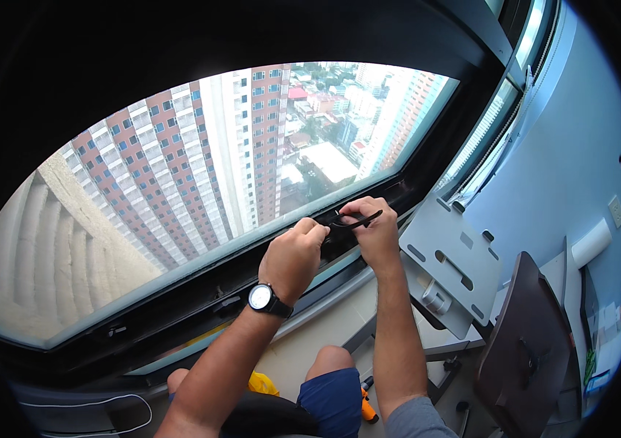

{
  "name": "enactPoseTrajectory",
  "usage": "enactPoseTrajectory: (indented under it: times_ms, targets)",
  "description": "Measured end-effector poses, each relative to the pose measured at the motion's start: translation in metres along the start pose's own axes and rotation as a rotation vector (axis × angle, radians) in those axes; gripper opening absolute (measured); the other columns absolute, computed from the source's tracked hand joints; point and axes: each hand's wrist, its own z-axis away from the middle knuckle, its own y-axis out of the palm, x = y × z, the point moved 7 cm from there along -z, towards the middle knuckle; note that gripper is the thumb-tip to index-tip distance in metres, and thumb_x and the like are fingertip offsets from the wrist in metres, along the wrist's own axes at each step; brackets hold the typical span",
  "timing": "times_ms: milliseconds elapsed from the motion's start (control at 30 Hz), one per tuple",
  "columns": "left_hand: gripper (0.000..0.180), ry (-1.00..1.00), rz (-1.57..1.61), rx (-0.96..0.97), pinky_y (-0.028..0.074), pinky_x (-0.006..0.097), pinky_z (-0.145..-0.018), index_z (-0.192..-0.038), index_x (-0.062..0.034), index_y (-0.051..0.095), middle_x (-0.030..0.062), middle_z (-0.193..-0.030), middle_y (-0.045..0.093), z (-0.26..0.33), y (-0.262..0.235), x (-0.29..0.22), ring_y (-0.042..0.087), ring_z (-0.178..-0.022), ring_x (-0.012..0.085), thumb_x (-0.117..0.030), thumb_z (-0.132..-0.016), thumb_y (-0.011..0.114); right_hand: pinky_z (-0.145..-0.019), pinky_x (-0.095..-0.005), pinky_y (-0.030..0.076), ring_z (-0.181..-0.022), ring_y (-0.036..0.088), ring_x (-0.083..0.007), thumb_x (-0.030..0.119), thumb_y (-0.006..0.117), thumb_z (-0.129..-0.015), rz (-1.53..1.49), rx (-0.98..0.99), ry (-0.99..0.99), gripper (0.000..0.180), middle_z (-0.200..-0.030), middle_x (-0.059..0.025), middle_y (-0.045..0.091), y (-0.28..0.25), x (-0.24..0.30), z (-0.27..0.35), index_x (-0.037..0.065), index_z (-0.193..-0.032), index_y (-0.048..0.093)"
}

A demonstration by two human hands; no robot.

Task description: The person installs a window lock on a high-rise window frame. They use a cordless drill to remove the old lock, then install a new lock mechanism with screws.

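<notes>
My left hand [294, 252] reaches over the dark window frame [234, 281], its fingers closed at the near end of a slim black curved piece [358, 221]. The piece could be black-framed glasses, but against the dark frame I cannot make out its kind. From the other side my right hand [375, 230] pinches the same piece between thumb and fingers. Both hands are close together, just above the lower edge of the window. A wristwatch [260, 296] with a white dial and black strap is on my left wrist.
Beyond the glass rise tall buildings [172, 139]. To my right are a silver slotted stand [464, 252] and a dark brown panel [522, 336]. Below lie a yellow bag [261, 383] and an orange-and-black object [369, 409]. A white cable [124, 398] curls at lower left.
</notes>
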Motion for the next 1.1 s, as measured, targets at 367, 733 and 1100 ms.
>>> enactPoseTrajectory:
  times_ms: [367, 733, 1100]
  targets:
    - [0.02, -0.164, -0.121, 0.15, 0.059, 0.042, -0.071, -0.105, -0.0033, 0.07, 0.015, -0.09, 0.075, 0.002, 0.004, 0.003, 0.074, -0.079, 0.0334, -0.021, -0.096, 0.071, -0.077, -0.0307, 0.051, -0.08, 0.064, -0.0134, 0.0, 0.073, -0.09, -0.21, 0.209, 0.377, 0.011, -0.083, -0.0061, 0.072, 0.015, -0.028, 0.007, -0.003, -0.1, 0.075]
    - [0.021, -0.119, -0.117, 0.12, 0.057, 0.041, -0.067, -0.095, -0.0051, 0.067, 0.0115, -0.081, 0.071, 0.002, 0.002, 0.001, 0.071, -0.074, 0.0314, -0.025, -0.095, 0.074, -0.075, -0.0268, 0.051, -0.081, 0.065, -0.0107, -0.002, 0.075, -0.088, -0.25, 0.19, 0.385, 0.008, -0.084, -0.0034, 0.072, 0.02, -0.034, 0.005, -0.003, -0.096, 0.074]
    - [0.023, -0.052, -0.182, 0.162, 0.058, 0.04, -0.068, -0.095, -0.0071, 0.062, 0.01, -0.083, 0.071, 0.003, 0.002, -0.006, 0.073, -0.077, 0.029, -0.028, -0.095, 0.073, -0.069, -0.0253, 0.05, -0.075, 0.063, -0.0067, -0.001, 0.077, -0.087, -0.259, 0.115, 0.426, 0.008, -0.084, 0.0003, 0.07, 0.024, -0.043, 0.006, 0.001, -0.092, 0.072]
